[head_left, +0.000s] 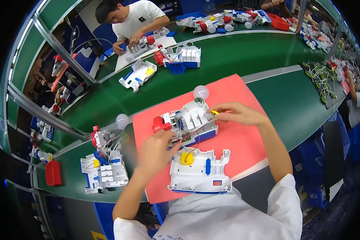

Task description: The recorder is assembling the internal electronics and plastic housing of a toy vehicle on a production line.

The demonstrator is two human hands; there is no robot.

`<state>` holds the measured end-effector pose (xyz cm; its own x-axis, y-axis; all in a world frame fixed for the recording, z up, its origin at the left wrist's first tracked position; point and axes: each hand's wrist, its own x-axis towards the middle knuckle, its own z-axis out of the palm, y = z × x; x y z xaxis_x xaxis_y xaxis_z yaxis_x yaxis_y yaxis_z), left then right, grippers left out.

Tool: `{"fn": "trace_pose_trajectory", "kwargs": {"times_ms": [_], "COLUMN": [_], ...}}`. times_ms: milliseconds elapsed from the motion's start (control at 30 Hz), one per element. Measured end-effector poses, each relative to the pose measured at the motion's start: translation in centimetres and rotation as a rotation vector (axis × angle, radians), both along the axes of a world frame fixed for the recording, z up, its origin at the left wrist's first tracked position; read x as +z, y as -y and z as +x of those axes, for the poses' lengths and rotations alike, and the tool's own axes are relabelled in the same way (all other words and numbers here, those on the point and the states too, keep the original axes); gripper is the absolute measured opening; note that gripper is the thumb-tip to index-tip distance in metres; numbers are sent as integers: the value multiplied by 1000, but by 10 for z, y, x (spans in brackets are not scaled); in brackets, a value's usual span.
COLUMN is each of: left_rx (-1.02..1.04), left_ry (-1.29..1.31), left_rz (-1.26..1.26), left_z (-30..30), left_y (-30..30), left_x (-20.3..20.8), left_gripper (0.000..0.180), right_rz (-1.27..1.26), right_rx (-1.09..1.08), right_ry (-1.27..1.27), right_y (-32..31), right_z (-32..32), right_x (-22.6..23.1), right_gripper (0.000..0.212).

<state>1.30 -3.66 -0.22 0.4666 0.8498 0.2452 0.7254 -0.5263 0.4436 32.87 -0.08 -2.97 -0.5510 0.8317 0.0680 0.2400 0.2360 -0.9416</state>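
An opened white-and-blue plastic device housing (200,122) lies on a red mat (244,96), its wires and green circuit board (187,139) showing. A red round part (161,123) is at its left and a translucent white ball (201,92) at its far end. My left hand (158,148) is closed at the housing's near left side, by the wires and board; what its fingertips pinch is hidden. At the far right corner, my right hand (238,113) pinches a small yellow piece (215,112). Nearer me lies a white shell half (200,170) with a yellow part (187,159), joined by a thin wire.
Another opened device (107,172) lies left of the mat. A red bin (53,173) is farther left. Beyond, more housings (138,75) sit on the green conveyor (228,60), where a co-worker (138,24) handles one. Bundled cables (321,82) lie at the right.
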Motion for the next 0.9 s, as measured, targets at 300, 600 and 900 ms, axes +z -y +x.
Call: {"fn": "trace_pose_trajectory", "kwargs": {"times_ms": [300,600,900], "left_rx": [-12,-32,-301], "left_ry": [-373,-557,-580], "left_rz": [585,294,-270], "left_z": [20,52,56], "left_y": [5,-23,-90], "left_x": [-25,25,40], "left_gripper": [22,46,84], "right_rz": [-123,-121,-134], "right_rx": [-133,-150,-165], "right_ry": [-66,87,49], "right_y": [12,16,21], "right_z": [10,18,22], "right_x": [-28,-27,-28], "right_gripper": [32,34,36]}}
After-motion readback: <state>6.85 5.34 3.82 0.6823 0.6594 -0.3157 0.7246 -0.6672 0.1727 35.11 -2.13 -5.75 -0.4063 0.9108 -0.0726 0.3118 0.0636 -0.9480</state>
